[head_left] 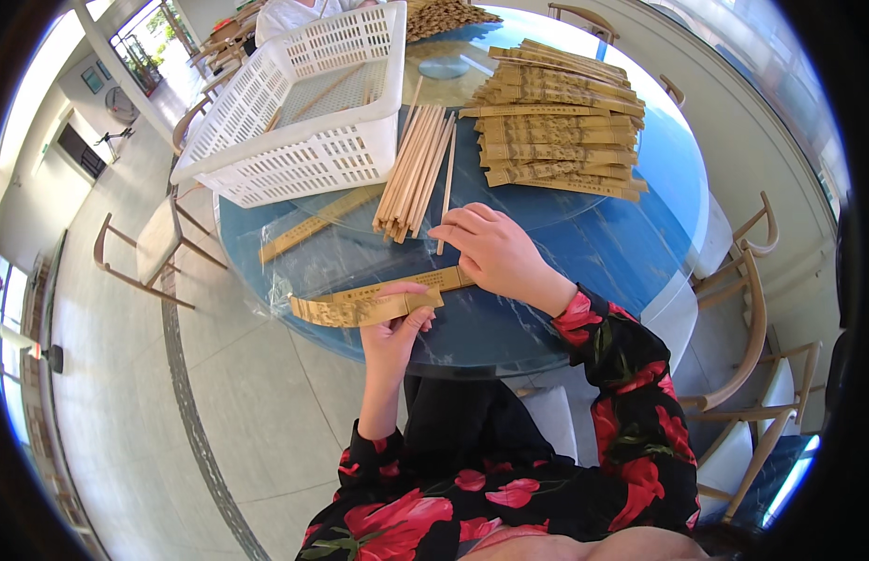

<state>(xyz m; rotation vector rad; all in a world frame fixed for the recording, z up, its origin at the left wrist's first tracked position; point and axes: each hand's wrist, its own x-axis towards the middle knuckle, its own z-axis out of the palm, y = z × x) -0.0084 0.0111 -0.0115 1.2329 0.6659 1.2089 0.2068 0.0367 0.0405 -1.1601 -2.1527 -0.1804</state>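
Paper sleeve (333, 312) is pinched in the left hand (390, 333), over the table (519, 323); the right hand (500, 251) appears to pinch one stick (448, 187). Bare sticks (414, 178) ahead-left of it seem left to do; the sleeve pile (558, 131) beyond looks done, contents unverified.

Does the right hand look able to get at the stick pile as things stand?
Probably yes: the right hand is beside the stick pile, with only the single stick it pinches between them.
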